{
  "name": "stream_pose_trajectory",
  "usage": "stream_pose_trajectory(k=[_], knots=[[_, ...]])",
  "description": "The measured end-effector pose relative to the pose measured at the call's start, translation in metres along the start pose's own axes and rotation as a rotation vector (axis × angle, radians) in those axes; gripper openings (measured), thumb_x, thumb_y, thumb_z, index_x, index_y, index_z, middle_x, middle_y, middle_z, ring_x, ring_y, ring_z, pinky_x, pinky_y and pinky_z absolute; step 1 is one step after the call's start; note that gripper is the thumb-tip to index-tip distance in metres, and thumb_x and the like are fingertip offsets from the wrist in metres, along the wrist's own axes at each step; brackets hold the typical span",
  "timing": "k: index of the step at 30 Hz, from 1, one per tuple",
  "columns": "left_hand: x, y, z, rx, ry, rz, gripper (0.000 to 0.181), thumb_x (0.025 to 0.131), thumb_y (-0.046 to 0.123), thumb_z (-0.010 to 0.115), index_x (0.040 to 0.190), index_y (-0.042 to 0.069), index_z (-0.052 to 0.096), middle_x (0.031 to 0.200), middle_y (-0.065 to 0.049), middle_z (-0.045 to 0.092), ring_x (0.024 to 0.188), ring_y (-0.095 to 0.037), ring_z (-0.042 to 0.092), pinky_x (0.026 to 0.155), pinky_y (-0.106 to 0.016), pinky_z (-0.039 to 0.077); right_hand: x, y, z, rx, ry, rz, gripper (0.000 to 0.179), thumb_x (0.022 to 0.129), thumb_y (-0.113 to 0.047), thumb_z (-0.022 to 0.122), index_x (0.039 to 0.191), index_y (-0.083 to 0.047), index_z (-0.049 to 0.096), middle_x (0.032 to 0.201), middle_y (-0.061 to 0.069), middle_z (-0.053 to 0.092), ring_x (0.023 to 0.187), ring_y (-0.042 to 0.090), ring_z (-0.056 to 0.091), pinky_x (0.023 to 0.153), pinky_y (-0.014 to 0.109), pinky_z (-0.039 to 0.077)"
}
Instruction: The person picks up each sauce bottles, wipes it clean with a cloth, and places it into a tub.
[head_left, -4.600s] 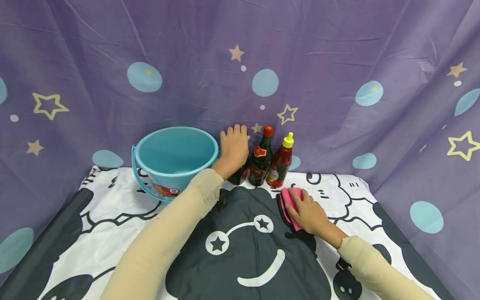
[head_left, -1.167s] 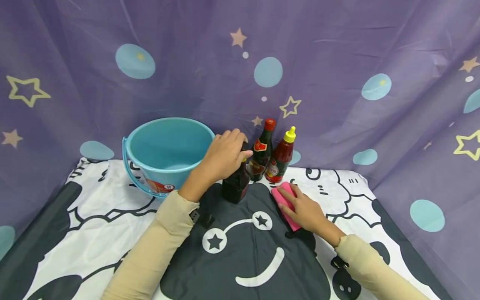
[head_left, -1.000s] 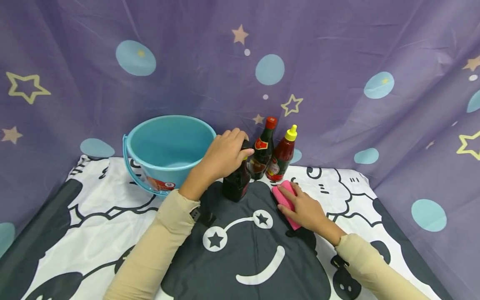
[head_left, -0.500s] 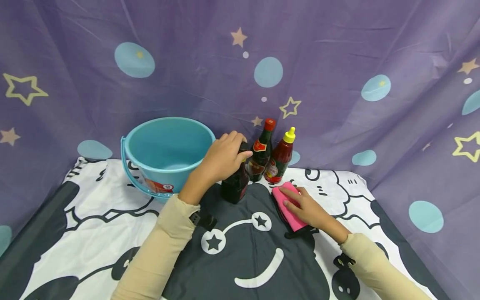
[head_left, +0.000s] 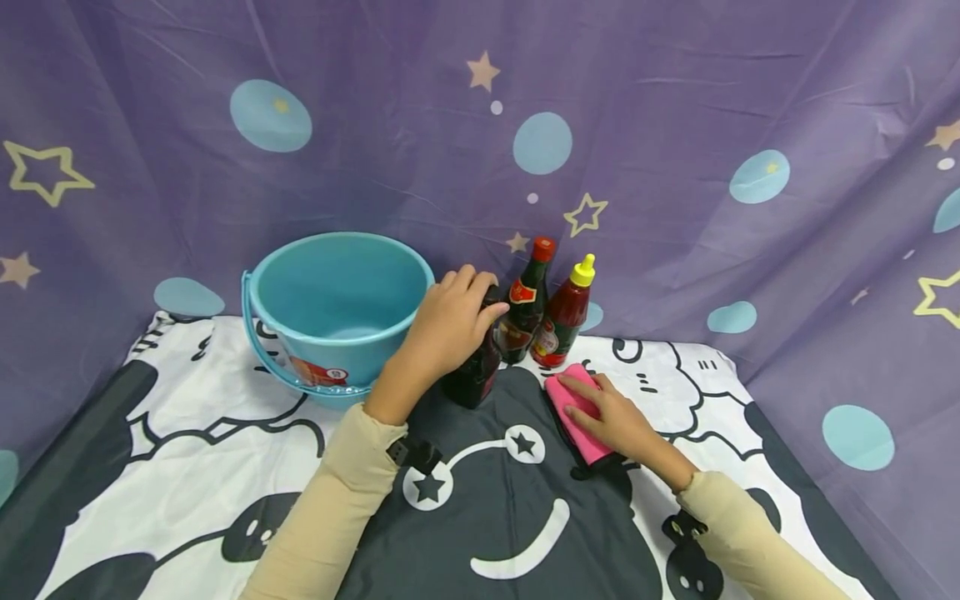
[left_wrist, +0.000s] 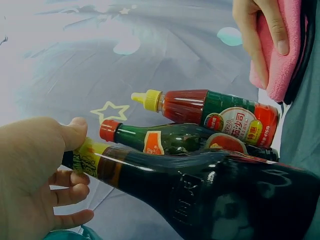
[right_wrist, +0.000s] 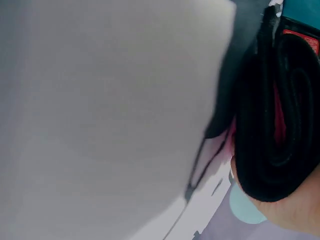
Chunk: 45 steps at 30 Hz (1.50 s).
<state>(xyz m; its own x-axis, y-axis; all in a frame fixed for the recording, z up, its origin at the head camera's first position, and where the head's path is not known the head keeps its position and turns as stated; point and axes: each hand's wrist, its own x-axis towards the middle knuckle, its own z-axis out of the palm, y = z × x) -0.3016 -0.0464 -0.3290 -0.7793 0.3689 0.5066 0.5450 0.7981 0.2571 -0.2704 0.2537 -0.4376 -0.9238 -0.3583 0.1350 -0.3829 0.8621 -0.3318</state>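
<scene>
My left hand (head_left: 446,321) grips a dark glass sauce bottle (head_left: 472,377) by its neck; the bottle stands on the cloth right of the bucket. In the left wrist view my thumb lies on the bottle's yellow neck label, with several fingers loosely bent beyond it. My right hand (head_left: 618,417) holds a folded pink towel (head_left: 579,421) against the surface, thumb on the near side. The towel's black underside (right_wrist: 277,170) shows in the right wrist view. Just behind the dark bottle stand a red-capped bottle (head_left: 525,312) and a ketchup bottle (head_left: 562,325) with a yellow nozzle.
A light blue bucket (head_left: 337,337) with its handle down stands left of the bottles. Beneath everything lies a black-and-white cartoon cloth (head_left: 517,508). A purple curtain (head_left: 645,167) with stars and dots hangs close behind the bottles.
Since the oldest frame, my left hand has brought the dark bottle forward from beside the red-capped one. Lately it has barely moved. My right hand has shifted slightly on the towel.
</scene>
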Motion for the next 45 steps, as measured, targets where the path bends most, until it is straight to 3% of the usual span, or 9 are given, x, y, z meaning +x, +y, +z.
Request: stream_pose_trajectory(k=[8, 15, 22, 28, 34, 40, 45], knots=[[-0.002, 0.001, 0.007, 0.113, 0.095, 0.061, 0.041, 0.106, 0.038, 0.053, 0.129, 0.006, 0.06, 0.114, -0.011, 0.061, 0.1, -0.03, 0.057, 0.085, -0.044, 0.051, 0.009, -0.004, -0.009, -0.024, -0.017, -0.104, 0.051, 0.094, -0.016, 0.072, 0.143, -0.015, 0.06, 0.111, 0.017, 0.056, 0.069, 0.016, 0.049, 0.068, 0.034, 0.043], [-0.004, 0.002, 0.01, 0.077, 0.126, 0.07, 0.04, 0.106, 0.037, 0.053, 0.128, 0.005, 0.06, 0.112, -0.011, 0.061, 0.1, -0.029, 0.057, 0.085, -0.043, 0.049, 0.012, -0.005, -0.023, -0.035, -0.004, -0.151, 0.051, 0.092, -0.013, 0.074, 0.142, -0.014, 0.061, 0.112, 0.018, 0.058, 0.075, 0.017, 0.051, 0.069, 0.035, 0.045], [-0.003, 0.003, 0.008, 0.033, 0.105, 0.059, 0.039, 0.107, 0.037, 0.051, 0.129, 0.005, 0.06, 0.112, -0.01, 0.06, 0.102, -0.028, 0.056, 0.085, -0.043, 0.048, 0.018, -0.02, -0.061, 0.002, 0.085, -0.211, 0.053, 0.092, -0.011, 0.074, 0.144, -0.015, 0.059, 0.113, 0.016, 0.058, 0.077, 0.017, 0.05, 0.069, 0.033, 0.043], [-0.003, 0.003, 0.008, 0.008, 0.102, 0.054, 0.039, 0.107, 0.035, 0.051, 0.129, 0.005, 0.06, 0.113, -0.01, 0.061, 0.102, -0.029, 0.057, 0.085, -0.043, 0.048, 0.023, -0.043, -0.098, 0.113, 0.246, -0.335, 0.055, 0.091, -0.006, 0.074, 0.143, -0.015, 0.06, 0.11, 0.01, 0.058, 0.077, 0.012, 0.049, 0.066, 0.028, 0.045], [-0.004, 0.003, 0.009, -0.006, 0.101, 0.052, 0.038, 0.107, 0.035, 0.051, 0.129, 0.006, 0.06, 0.114, -0.01, 0.062, 0.103, -0.029, 0.057, 0.084, -0.043, 0.048, 0.027, -0.064, -0.121, 0.24, 0.339, -0.359, 0.058, 0.092, -0.004, 0.073, 0.146, -0.018, 0.058, 0.125, 0.011, 0.058, 0.083, 0.012, 0.056, 0.062, 0.022, 0.051], [-0.005, 0.003, 0.008, -0.015, 0.076, 0.045, 0.038, 0.107, 0.035, 0.05, 0.13, 0.007, 0.06, 0.116, -0.01, 0.061, 0.104, -0.03, 0.057, 0.085, -0.044, 0.048, 0.029, -0.076, -0.124, 0.43, 0.382, -0.4, 0.06, 0.091, 0.003, 0.071, 0.146, -0.017, 0.057, 0.133, 0.004, 0.057, 0.091, 0.012, 0.059, 0.063, 0.02, 0.053], [-0.004, 0.003, 0.006, -0.012, 0.063, 0.036, 0.037, 0.108, 0.035, 0.049, 0.132, 0.008, 0.059, 0.118, -0.009, 0.061, 0.107, -0.029, 0.056, 0.087, -0.044, 0.049, 0.031, -0.076, -0.116, 0.547, 0.412, -0.437, 0.061, 0.09, 0.007, 0.069, 0.146, -0.014, 0.057, 0.134, -0.003, 0.057, 0.103, 0.014, 0.058, 0.071, 0.018, 0.053]])
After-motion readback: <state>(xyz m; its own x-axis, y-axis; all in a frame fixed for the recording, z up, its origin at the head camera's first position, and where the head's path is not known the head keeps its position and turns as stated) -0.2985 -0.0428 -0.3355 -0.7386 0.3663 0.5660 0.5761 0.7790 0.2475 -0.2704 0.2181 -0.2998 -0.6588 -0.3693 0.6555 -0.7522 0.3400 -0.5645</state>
